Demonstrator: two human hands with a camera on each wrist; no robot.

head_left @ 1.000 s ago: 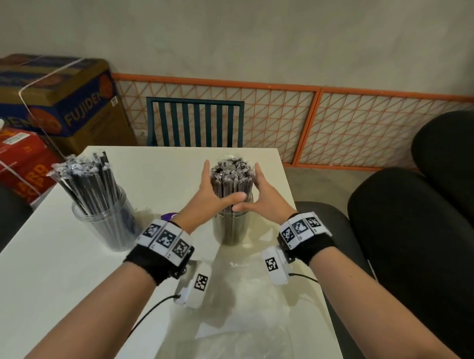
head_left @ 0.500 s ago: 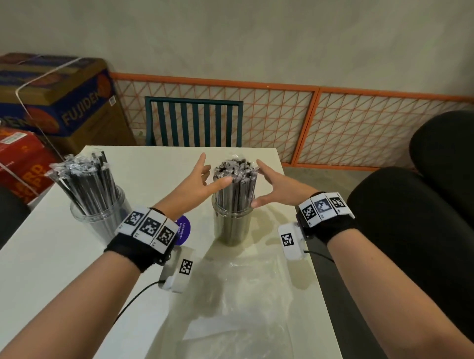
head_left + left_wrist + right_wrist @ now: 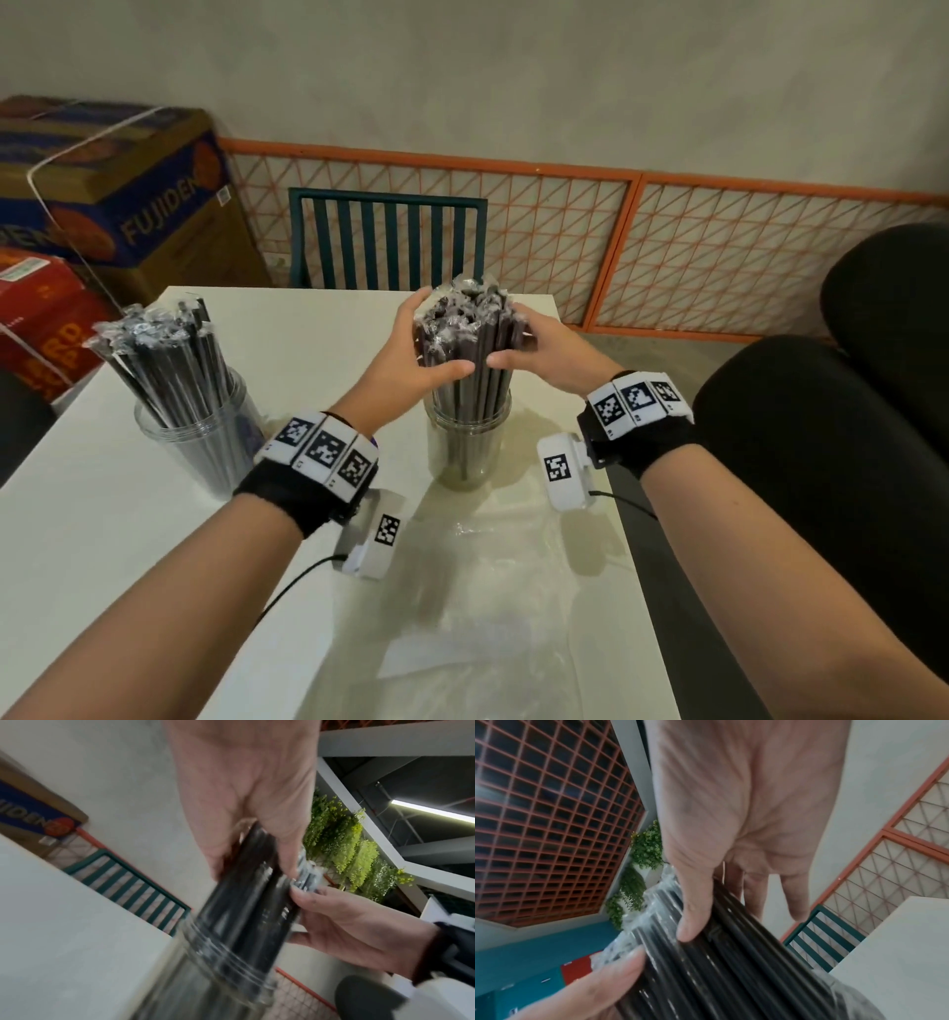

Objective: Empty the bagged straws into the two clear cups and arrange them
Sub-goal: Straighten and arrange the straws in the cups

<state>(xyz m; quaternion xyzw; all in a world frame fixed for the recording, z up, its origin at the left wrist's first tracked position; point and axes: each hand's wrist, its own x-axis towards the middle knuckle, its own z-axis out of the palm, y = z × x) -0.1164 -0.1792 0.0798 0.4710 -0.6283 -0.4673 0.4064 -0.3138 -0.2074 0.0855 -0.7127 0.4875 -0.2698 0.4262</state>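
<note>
With both cups filled and the bag (image 3: pixel 493 591) lying emptied at 6 o'clock on the surface (image 3: pixel 102 539), only arranging is judged left: the straws (image 3: pixel 464 339) in the right cup (image 3: pixel 467 447) are clasped between left hand (image 3: pixel 411 360) and right hand (image 3: pixel 549 349), while the left cup (image 3: pixel 205 442) stands at 9 o'clock.

black straws (image 3: pixel 470 354), orange lattice fence (image 3: pixel 565 241)

We see two bare forearms without sleeves; each wrist wears a black fabric wristband (image 3: pixel 300 491) topped by a white strap of three black-and-white square markers (image 3: pixel 322 448); under each wrist hangs a white plastic camera housing (image 3: pixel 562 473) bearing one such marker, with a thin black cable (image 3: pixel 287 586) trailing near.
</note>
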